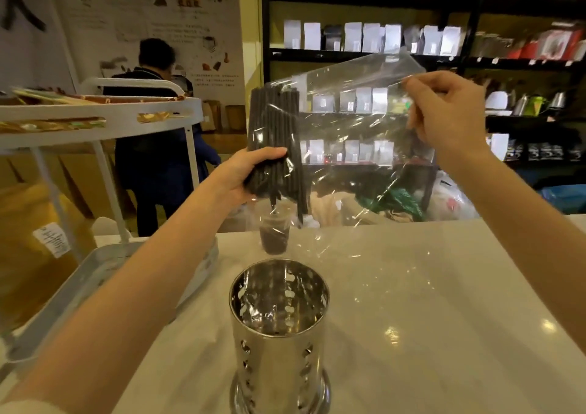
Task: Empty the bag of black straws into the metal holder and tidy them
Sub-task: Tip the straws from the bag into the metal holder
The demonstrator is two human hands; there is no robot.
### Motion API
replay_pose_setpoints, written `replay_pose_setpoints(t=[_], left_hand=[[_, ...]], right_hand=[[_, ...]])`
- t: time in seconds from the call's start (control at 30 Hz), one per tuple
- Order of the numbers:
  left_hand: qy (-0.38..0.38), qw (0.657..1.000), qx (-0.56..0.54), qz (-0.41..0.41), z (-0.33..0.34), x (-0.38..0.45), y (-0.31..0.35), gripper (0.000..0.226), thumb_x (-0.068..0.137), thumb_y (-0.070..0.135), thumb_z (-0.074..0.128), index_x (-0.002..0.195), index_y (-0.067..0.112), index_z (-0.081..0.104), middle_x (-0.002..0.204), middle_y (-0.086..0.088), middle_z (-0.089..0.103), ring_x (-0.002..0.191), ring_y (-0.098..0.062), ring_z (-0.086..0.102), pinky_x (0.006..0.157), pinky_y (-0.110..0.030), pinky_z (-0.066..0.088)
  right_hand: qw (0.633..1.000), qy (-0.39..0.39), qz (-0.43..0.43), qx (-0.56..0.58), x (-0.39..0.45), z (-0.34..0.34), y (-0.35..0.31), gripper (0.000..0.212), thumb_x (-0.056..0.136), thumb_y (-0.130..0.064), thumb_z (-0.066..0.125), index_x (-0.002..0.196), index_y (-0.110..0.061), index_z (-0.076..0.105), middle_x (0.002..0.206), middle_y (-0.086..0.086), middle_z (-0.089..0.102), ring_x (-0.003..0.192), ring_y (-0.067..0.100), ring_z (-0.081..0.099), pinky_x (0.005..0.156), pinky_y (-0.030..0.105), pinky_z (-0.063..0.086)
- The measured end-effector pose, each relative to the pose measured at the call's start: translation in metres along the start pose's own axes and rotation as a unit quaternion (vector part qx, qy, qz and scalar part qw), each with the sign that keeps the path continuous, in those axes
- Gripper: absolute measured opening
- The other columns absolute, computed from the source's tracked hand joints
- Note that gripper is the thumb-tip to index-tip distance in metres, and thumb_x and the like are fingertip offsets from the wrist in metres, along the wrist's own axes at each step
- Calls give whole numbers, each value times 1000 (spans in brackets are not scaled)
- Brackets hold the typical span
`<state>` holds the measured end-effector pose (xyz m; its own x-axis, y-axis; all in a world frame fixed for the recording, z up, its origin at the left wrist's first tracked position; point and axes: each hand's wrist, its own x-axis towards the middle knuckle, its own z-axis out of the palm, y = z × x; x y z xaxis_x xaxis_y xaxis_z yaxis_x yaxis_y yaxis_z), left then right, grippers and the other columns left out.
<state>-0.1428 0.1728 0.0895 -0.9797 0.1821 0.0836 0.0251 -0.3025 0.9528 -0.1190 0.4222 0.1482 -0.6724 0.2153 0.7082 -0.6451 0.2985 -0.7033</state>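
A bundle of black straws point(273, 128) stands roughly upright inside a clear plastic bag point(355, 122), held above the counter. My left hand point(250, 172) grips the bundle through the bag near its lower part. My right hand point(450, 115) pinches the bag's upper right corner, lifting it higher than the straws. A few straw ends poke down out of the bag's lower opening. The perforated metal holder point(279, 328) stands upright on the white counter, directly below the bundle, and looks empty inside.
A small plastic cup with dark contents point(274, 233) sits behind the holder. A white cart point(104, 118) with a grey tray point(76, 287) stands at the left. A person in dark clothes point(158, 147) stands beyond it. Dark shelves of bags point(364, 38) fill the back.
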Motion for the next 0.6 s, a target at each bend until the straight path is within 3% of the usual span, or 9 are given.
replay_pose_setpoints(t=[0.07, 0.17, 0.37, 0.6], left_hand=[[-8, 1000, 13, 22, -4, -6, 3, 56, 72, 12, 65, 124, 1, 47, 97, -11, 66, 72, -16, 72, 57, -26, 57], [-2, 997, 47, 59, -4, -16, 8, 70, 62, 14, 69, 126, -1, 45, 97, -12, 64, 68, -15, 72, 56, -24, 56], [43, 991, 76, 105, -4, -34, 14, 54, 71, 5, 67, 121, 7, 47, 93, -9, 65, 67, -14, 71, 55, -26, 56], [61, 980, 120, 147, -3, -57, 16, 47, 69, 6, 69, 110, 18, 50, 99, -4, 63, 91, -22, 65, 72, -33, 56]], right_hand=[[1000, 1, -5, 7, -4, 0, 1, 10, 92, -18, 55, 94, -12, 63, 38, -13, 54, 31, 1, 46, 35, 9, 33], [1000, -1, -17, 14, -8, 3, 0, 10, 92, -17, 55, 91, -10, 61, 40, -10, 53, 32, 2, 46, 36, 10, 34], [999, -10, -47, 3, -13, 8, -7, 11, 89, -20, 59, 93, -11, 58, 57, -1, 54, 37, 0, 48, 40, 10, 37], [996, 1, -89, 16, -30, 6, -12, 8, 91, -18, 55, 93, -10, 53, 43, -11, 53, 34, 2, 48, 41, 9, 38]])
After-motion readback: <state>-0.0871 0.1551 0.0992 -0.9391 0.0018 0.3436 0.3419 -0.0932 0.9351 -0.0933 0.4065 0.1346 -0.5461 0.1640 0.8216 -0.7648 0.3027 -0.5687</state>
